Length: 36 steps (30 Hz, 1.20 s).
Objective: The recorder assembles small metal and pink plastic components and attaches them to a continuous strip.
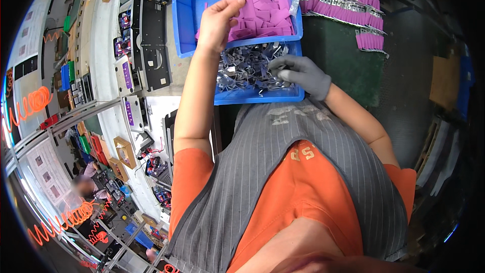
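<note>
My bare left hand (217, 23) hangs over a blue bin (184, 20) of flat purple pieces (262, 7). Its fingers are curled in, thumb and forefinger together; whatever they hold, if anything, is too small to make out. A second blue bin (232, 97), nearer my body, contains a heap of small bent metal pieces (242, 68). At the right side of that heap is my right hand (305, 75), in a grey glove, with its fingers closed toward the thumb. The fingertips meet the metal pieces there, so I cannot tell which one they grip.
Rows of purple pieces with metal ends (343, 5) lie on the dark green surface at the far right. To the left stand black metal frames (154, 45) and a long workbench. A cardboard piece (444, 83) is at the right. Another person sits at the lower left.
</note>
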### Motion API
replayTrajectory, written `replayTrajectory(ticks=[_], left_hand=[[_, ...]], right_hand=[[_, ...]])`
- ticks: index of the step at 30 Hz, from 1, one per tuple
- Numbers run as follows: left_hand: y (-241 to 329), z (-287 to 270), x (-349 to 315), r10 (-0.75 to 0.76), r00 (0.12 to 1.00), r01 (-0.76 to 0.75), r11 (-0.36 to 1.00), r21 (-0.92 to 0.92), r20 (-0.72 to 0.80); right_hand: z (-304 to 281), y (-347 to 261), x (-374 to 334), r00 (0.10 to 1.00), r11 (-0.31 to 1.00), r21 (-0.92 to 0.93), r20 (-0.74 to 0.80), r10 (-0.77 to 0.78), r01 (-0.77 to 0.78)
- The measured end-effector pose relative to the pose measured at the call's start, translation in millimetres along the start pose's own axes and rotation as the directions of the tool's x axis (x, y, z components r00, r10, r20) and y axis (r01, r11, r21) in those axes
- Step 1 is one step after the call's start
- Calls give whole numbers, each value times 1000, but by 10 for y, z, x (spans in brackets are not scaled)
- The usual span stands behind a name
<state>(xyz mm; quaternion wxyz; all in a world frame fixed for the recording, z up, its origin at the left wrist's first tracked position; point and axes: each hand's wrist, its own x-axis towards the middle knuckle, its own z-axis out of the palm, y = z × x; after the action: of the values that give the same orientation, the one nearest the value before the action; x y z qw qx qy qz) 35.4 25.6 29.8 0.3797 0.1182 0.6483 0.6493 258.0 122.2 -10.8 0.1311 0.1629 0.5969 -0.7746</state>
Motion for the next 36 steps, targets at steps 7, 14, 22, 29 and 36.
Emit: replayTrajectory(ticks=[7,14,22,29,36], left_hand=[[-161,85,-666,204,978,-207,976,69,50],[-174,153,-908,407,904,-427,836,345,133],[-194,112,-1035,219,956,-257,945,204,193],[-318,447,-1156,358,840,-468,858,212,407],[-292,387,-1136,408,745,-654,602,457,528]], right_hand=[[-120,-545,-684,923,923,-67,95,-373,380],[-274,-960,-868,815,700,-498,23,-579,512],[-457,-645,-510,927,893,281,-234,-293,353],[129,16,-152,971,548,822,-25,-238,156],[-214,-337,-316,948,901,304,-166,-270,310]])
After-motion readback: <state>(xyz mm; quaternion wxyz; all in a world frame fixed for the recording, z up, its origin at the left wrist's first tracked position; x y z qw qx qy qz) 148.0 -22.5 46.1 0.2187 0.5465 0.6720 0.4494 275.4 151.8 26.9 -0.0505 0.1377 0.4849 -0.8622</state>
